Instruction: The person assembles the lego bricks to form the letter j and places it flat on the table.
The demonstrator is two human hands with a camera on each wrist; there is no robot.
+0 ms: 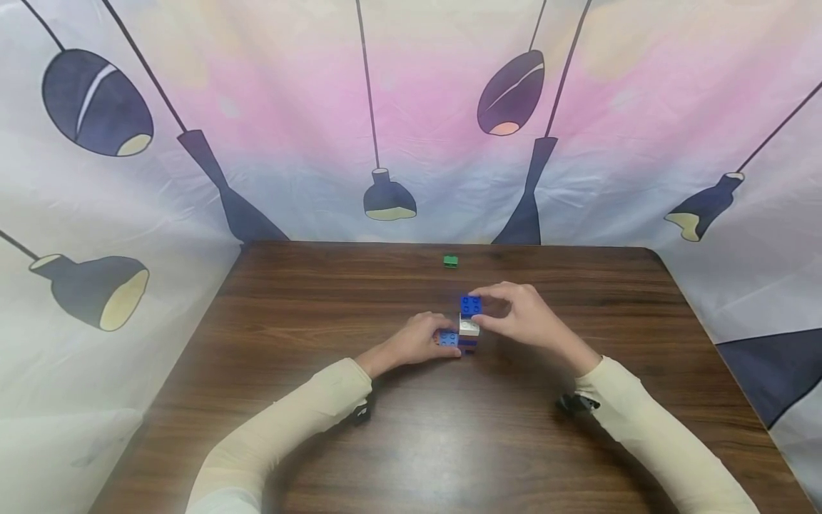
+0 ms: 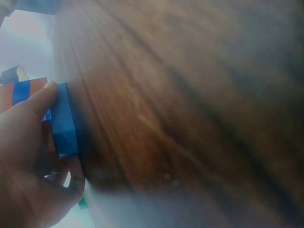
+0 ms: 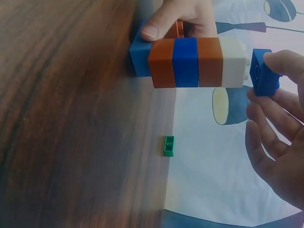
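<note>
A tower of toy building bricks stands on the table, with a light-blue brick (image 3: 140, 59) at its base. Above that come an orange brick (image 3: 162, 63), a blue brick (image 3: 185, 62), another orange brick (image 3: 210, 62) and a white brick (image 3: 234, 63) on top. My left hand (image 1: 420, 339) grips the light-blue base between thumb and fingers. Between thumb and fingertips, my right hand (image 1: 523, 314) pinches a dark blue brick (image 3: 264, 72). It is held just over the white brick's studs, with a small gap between them in the right wrist view.
Farther back on the table, near its rear edge, lies a small green brick (image 1: 451, 262). The brown wooden table (image 1: 308, 285) meets a backdrop (image 1: 437, 107) printed with lamps. A dark device (image 1: 578, 404) sits at the right wrist.
</note>
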